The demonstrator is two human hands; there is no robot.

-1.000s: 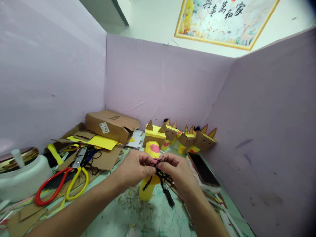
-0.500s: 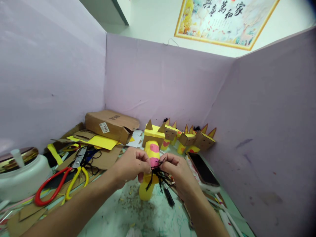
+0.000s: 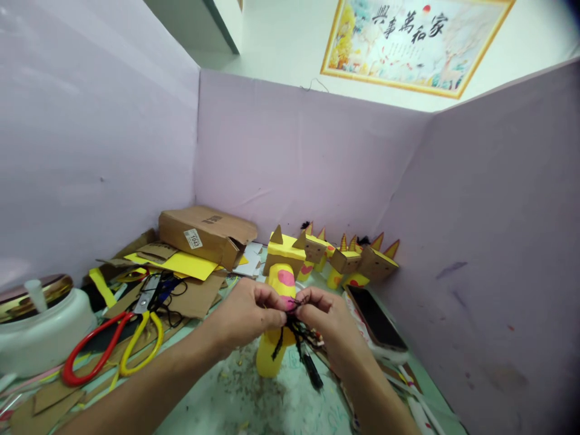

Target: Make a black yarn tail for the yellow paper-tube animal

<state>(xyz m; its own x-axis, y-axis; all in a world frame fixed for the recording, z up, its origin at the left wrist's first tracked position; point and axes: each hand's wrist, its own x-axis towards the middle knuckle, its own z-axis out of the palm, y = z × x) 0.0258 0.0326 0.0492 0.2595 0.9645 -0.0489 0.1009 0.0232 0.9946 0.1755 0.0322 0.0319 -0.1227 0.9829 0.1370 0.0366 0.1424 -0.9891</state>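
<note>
A yellow cardboard animal figure (image 3: 278,275) with pink spots and two pointed ears stands upright on the table in front of me. At its body, my left hand (image 3: 254,311) pinches a bunch of black yarn (image 3: 294,326) between thumb and forefinger. From the other side, my right hand (image 3: 324,314) closes its fingertips on strands of the same yarn. Loose ends hang below my fingers and cover part of the figure's lower body. A black pen (image 3: 312,370) lies beside the base.
Scissors (image 3: 144,305) with red and yellow handles lie on cardboard scraps at left, near a white jar (image 3: 49,329). A cardboard box (image 3: 206,232) sits behind. Similar figures (image 3: 347,263) stand at back right, near a phone (image 3: 376,317). Lilac panels (image 3: 290,145) surround the table.
My left hand has moved right, closer to my right hand, and both fingertips now meet at the yarn. The view has shifted slightly; the figure still stands.
</note>
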